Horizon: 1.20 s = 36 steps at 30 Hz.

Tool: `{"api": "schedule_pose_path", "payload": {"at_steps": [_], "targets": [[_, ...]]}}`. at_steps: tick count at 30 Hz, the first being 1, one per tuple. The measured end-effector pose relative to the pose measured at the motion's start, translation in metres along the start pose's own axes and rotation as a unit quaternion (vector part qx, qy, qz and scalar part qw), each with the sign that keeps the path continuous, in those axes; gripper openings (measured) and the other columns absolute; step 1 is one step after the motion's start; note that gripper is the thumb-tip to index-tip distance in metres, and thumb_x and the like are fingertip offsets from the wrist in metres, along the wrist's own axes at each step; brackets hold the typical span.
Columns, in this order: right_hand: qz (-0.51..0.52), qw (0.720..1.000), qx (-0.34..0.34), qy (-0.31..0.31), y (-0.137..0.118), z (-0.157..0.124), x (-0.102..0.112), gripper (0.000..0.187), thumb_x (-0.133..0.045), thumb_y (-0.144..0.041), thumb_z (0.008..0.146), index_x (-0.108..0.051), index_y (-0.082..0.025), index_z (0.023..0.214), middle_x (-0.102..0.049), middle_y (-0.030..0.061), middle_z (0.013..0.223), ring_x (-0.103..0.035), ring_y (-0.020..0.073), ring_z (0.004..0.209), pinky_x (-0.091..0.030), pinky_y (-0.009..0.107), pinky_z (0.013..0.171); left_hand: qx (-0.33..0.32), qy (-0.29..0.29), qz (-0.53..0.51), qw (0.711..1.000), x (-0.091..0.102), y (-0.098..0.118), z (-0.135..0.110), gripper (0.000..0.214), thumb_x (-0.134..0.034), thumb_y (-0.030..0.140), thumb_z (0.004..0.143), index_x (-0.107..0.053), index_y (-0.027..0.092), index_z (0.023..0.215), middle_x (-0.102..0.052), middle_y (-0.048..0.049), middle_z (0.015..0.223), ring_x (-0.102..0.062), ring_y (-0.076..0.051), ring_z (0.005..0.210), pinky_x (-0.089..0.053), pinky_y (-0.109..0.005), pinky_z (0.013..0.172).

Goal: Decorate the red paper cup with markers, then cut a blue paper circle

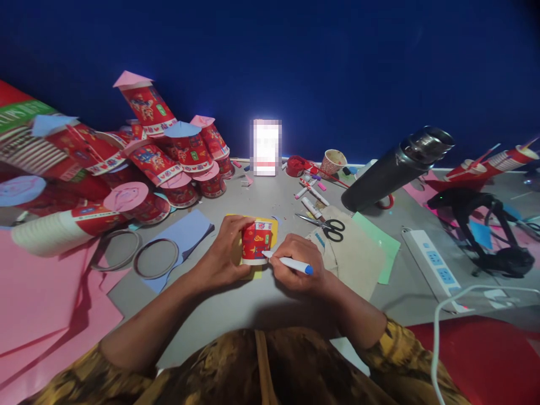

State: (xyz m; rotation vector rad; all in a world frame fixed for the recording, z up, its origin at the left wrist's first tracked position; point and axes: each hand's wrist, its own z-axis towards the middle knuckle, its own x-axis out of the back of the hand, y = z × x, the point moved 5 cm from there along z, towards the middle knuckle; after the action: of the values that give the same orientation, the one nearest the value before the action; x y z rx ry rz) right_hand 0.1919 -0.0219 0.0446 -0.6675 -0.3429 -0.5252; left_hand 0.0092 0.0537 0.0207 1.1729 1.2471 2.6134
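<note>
Two bare hands are meeting over a small red paper cup (256, 242) near the middle of the matte grey table (270, 202). The cup, printed with glossy red and gold patterns and rimmed in white, is standing mouth-down on a yellow paper sheet (273, 226). The left hand (225, 254) is curling around the cup's side from nine o'clock, fingers wrapped and thumb pressing, holding it firmly. The right hand (300, 269) is closing in a writing grip on a slim white marker (290, 262) with a blue cap, its tip touching the cup's base edge at about four o'clock.

At two o'clock from the cup, black-handled scissors (327, 226) are lying on a tan paper sheet (350, 253), with a pale green sheet (378, 242) beneath its far edge. Farther at two o'clock a smooth dark cylindrical flask (390, 171) with a shiny metal mouth is lying tilted. At ten o'clock a heap of similar red cups (169, 157), many capped with pink or blue paper discs and cones, is piling up. Two thin flat rings (157, 257) are resting at nine o'clock beside a lavender sheet (189, 230), and broad pink paper (37, 292) is spreading at eight o'clock. A white plastic power strip (431, 266) is lying at three o'clock.
</note>
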Motion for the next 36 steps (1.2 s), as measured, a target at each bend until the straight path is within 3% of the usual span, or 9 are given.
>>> {"api": "schedule_pose_path", "payload": {"at_steps": [10, 16, 29, 36], "targets": [[0.006, 0.999, -0.032, 0.014, 0.0031, 0.0043, 0.0084, 0.015, -0.065, -0.019, 0.099, -0.063, -0.024, 0.084, -0.070, -0.0013, 0.069, -0.063, 0.0145, 0.058, -0.048, 0.028, 0.057, 0.001, -0.001, -0.001, 1.000, 0.0027, 0.0010, 0.0007, 0.081, -0.073, 0.017, 0.076, -0.042, 0.029, 0.150, -0.053, -0.0106, 0.138, -0.057, -0.034, 0.131, -0.054, -0.057, 0.112], [0.037, 0.999, -0.013, 0.033, -0.0006, 0.0072, 0.0086, 0.011, -0.067, -0.016, 0.100, -0.066, -0.023, 0.091, -0.073, 0.0004, 0.072, -0.067, 0.0151, 0.062, -0.051, 0.027, 0.060, 0.002, -0.006, 0.007, 1.000, 0.0019, 0.0001, 0.0003, 0.082, -0.072, 0.015, 0.074, -0.042, 0.027, 0.149, -0.053, -0.0108, 0.137, -0.057, -0.034, 0.129, -0.054, -0.056, 0.112], [0.059, 0.997, -0.042, 0.000, -0.0002, 0.0047, 0.0037, 0.013, -0.066, -0.019, 0.100, -0.065, -0.024, 0.088, -0.075, -0.0003, 0.074, -0.069, 0.0150, 0.063, -0.054, 0.028, 0.063, -0.018, 0.006, 0.007, 1.000, 0.0027, 0.0016, -0.0008, 0.084, -0.072, 0.015, 0.073, -0.043, 0.027, 0.152, -0.053, -0.0106, 0.137, -0.057, -0.033, 0.130, -0.055, -0.054, 0.111], [0.046, 0.998, -0.033, 0.027, -0.0002, 0.0068, 0.0067, 0.012, -0.066, -0.015, 0.099, -0.066, -0.023, 0.091, -0.075, 0.0005, 0.074, -0.069, 0.0151, 0.064, -0.054, 0.027, 0.062, -0.024, 0.009, 0.011, 1.000, 0.0020, 0.0037, -0.0003, 0.083, -0.070, 0.015, 0.074, -0.042, 0.028, 0.151, -0.054, -0.0106, 0.136, -0.057, -0.033, 0.128, -0.056, -0.055, 0.109]]}}
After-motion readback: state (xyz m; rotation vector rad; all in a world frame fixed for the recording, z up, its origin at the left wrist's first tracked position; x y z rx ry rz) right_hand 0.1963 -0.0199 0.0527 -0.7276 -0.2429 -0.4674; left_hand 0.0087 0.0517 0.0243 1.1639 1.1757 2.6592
